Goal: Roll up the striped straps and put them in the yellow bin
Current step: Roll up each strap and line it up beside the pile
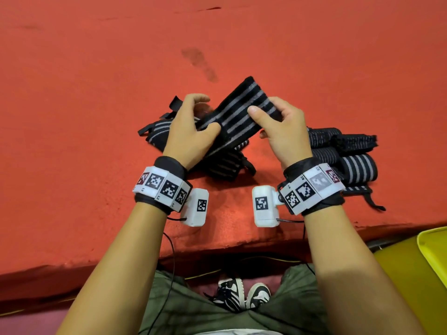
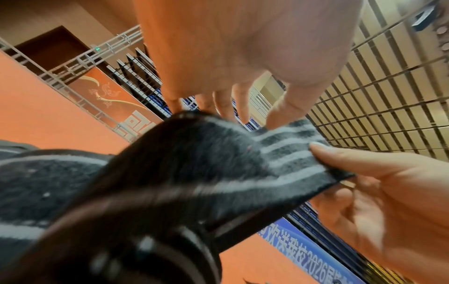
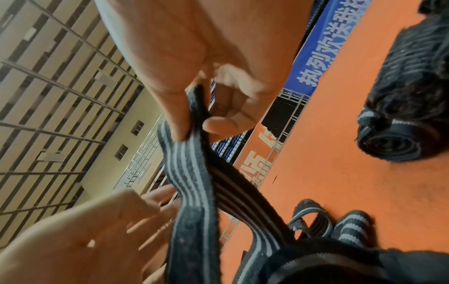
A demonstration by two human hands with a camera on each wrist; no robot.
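Each bare forearm carries a black fabric wrist wrap. The left band (image 1: 161, 187) and right band (image 1: 312, 189) are segmented white blocks printed with black-and-white square markers. A white camera housing, left (image 1: 195, 207) and right (image 1: 264, 206), sits on the inner wrist below each band and bears one marker. A thin black cable (image 1: 172, 257) exits each housing. Also worn: olive-green shorts (image 1: 193, 308) and black-and-white sneakers (image 1: 242, 293).

Head downward; wrists upward (close).
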